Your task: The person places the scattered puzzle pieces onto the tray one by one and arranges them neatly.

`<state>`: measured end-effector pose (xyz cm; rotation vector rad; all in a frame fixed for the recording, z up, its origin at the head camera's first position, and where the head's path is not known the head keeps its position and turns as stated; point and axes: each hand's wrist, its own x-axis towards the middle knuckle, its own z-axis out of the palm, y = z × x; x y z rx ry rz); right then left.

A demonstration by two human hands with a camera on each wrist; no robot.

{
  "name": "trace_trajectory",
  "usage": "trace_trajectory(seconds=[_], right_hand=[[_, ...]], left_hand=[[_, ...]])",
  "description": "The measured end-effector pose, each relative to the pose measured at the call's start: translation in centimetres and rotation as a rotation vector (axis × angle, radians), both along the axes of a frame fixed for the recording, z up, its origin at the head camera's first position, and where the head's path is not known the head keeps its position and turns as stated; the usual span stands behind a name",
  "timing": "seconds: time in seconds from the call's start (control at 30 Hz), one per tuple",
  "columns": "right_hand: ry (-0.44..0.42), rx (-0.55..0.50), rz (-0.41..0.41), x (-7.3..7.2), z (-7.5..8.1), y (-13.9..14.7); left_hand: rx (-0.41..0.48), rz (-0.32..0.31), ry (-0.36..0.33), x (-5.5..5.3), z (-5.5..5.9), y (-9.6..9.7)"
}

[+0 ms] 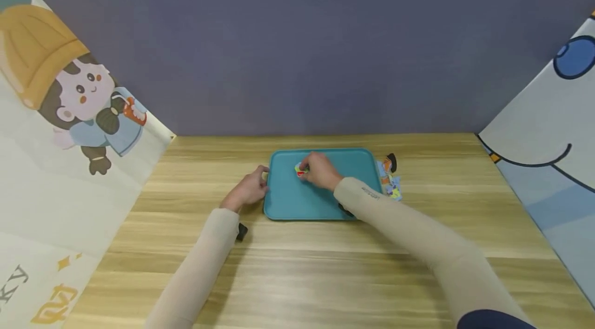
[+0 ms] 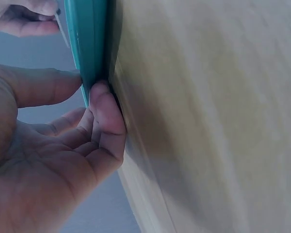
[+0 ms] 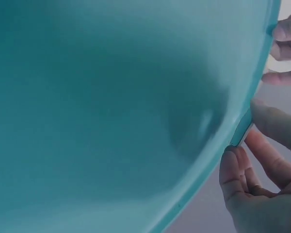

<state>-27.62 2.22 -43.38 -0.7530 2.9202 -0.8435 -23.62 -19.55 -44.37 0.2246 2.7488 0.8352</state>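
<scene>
A teal rectangular tray (image 1: 297,202) lies on the wooden table. My left hand (image 1: 250,187) grips its left rim; in the left wrist view the thumb presses the tray's side (image 2: 91,43) and a bent finger tucks under the edge. Over the tray's upper left part, my right hand (image 1: 322,170) pinches a small, flat, colourful puzzle piece (image 1: 298,169) between thumb and fingers. Seen from the right wrist, this thin piece (image 3: 242,128) is held edge-on, overlapping the tray's rim (image 3: 184,208). Its printed picture is mostly covered by the fingers.
Several printed puzzle pieces (image 1: 394,188) lie beside the tray's right edge, partly overlapping one another. A dark wall (image 1: 325,50) stands behind the table (image 1: 297,277), and cartoon-printed panels (image 1: 42,179) flank it on both sides.
</scene>
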Motion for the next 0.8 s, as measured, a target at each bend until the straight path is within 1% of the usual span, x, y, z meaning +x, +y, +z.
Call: trace_trajectory(seconds=[0.1, 0.23, 0.3, 0.4, 0.57, 0.67, 0.8], right_hand=[[-0.027, 0.003, -0.016, -0.3, -0.4, -0.9], [-0.026, 0.031, -0.025, -0.8, -0.9, -2.1], [-0.027, 0.033, -0.024, -0.9, -1.1, -2.6], [-0.057, 0.020, -0.034, -1.1, -1.1, -3.4], [-0.105, 0.018, -0.100, -1.2, -1.2, -4.6], [-0.116, 0.019, -0.141, -1.1, -1.1, -5.1], [-0.118, 0.022, -0.164, -1.0, -1.0, -5.6]], left_hand=[[-0.006, 0.005, 0.000, -0.1, 0.1, 0.1], [-0.010, -0.004, 0.004, -0.2, 0.0, 0.1], [-0.010, -0.009, 0.005, -0.3, 0.0, 0.1], [-0.006, -0.011, 0.001, -0.4, -0.1, 0.1], [0.002, -0.012, -0.007, -0.3, 0.0, 0.0], [-0.005, -0.012, -0.013, -0.3, 0.1, 0.0], [-0.008, -0.007, -0.021, -0.4, 0.1, 0.0]])
